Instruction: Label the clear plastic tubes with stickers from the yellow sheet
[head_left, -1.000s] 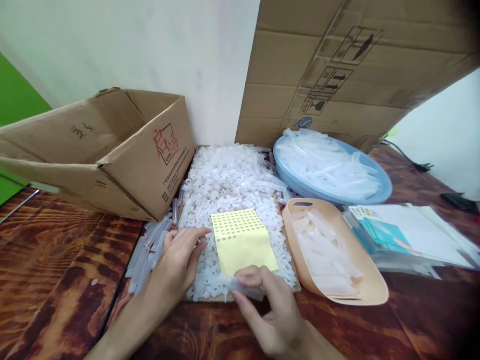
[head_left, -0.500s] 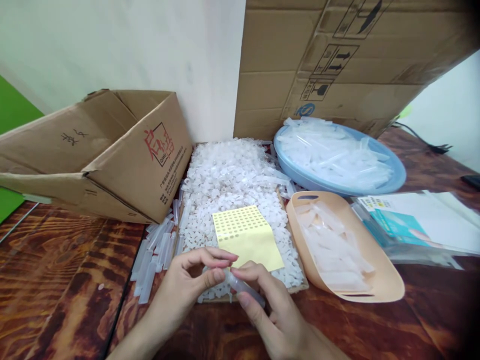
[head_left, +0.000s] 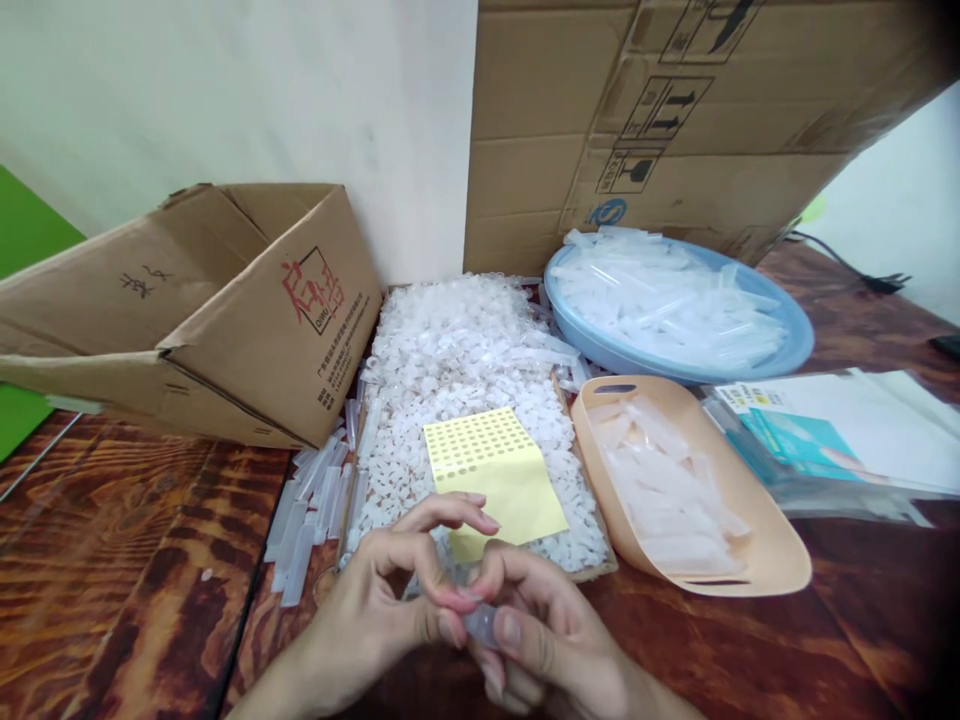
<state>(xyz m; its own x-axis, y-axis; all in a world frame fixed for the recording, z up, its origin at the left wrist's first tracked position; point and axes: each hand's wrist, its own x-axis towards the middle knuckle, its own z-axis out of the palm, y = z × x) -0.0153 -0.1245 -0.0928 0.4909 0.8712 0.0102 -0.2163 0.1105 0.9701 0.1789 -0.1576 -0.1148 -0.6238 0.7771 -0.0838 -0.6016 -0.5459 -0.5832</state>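
Observation:
My right hand (head_left: 551, 635) is wrapped round a small translucent tube (head_left: 481, 625), in front of the tray's near edge. Thumb and index finger of my left hand (head_left: 390, 580) are pressed together at the tube's left end; whether they pinch a small piece there is hidden. Just beyond my fingers, a yellow sticker sheet (head_left: 517, 490) with rows of round dots lies on a heap of small white plastic pieces (head_left: 465, 340) in a shallow cardboard tray.
An open cardboard box (head_left: 277, 330) stands left, beside loose clear tubes (head_left: 296, 540). A blue basin (head_left: 600, 345) and a peach basket (head_left: 776, 545), both holding translucent tubes, are right. Plastic packets (head_left: 817, 440) lie beyond the basket. A large carton (head_left: 555, 130) stands behind.
Both hands have moved slightly lower and nearer the body. My left thumb and index finger have come down to the tube's end, and the right fingers cover more of the tube.

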